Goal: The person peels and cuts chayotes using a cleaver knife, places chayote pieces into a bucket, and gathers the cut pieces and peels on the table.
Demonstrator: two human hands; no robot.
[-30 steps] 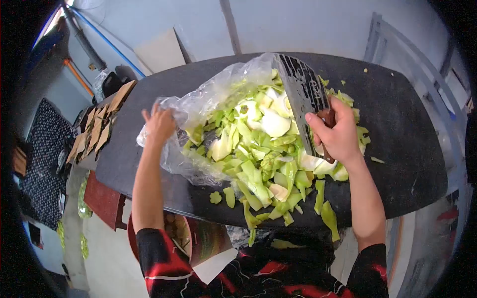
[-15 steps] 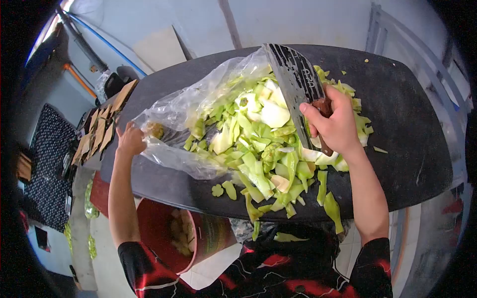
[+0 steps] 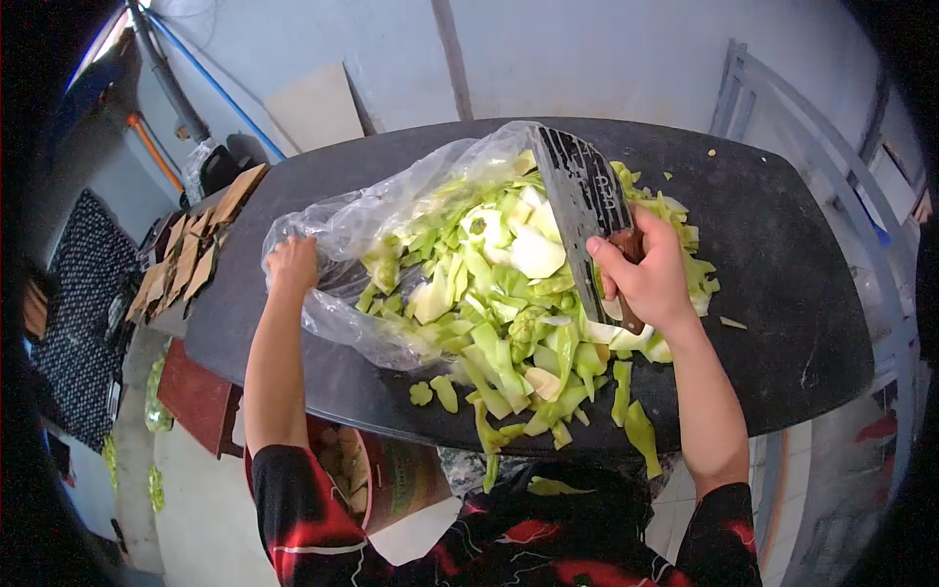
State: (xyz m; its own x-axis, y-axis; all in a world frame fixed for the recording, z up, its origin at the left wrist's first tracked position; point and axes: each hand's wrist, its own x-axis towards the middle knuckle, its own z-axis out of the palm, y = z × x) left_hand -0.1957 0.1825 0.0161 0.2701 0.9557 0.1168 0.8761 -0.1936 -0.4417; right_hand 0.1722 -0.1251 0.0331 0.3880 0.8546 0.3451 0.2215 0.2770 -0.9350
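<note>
My right hand is wrapped round the brown wooden handle of a wide-bladed cleaver, its wet dark blade tilted against the right side of a heap of pale green vegetable peelings. White cut chunks lie among the peelings. A clear plastic bag lies on its side, its mouth around the left part of the heap, with some peelings inside. At the bag's far left end, my left hand is closed on the plastic, the fingertips partly hidden.
The dark table has a rounded edge, and some peelings hang over its front. Below it stands a red bucket with pale pieces inside. Cardboard pieces lie at the left; a grey metal rail stands at right.
My left hand has moved right, pushing into the bag's end and bunching it toward the heap. The cleaver stays in my right hand beside the peelings. The view has shifted slightly.
</note>
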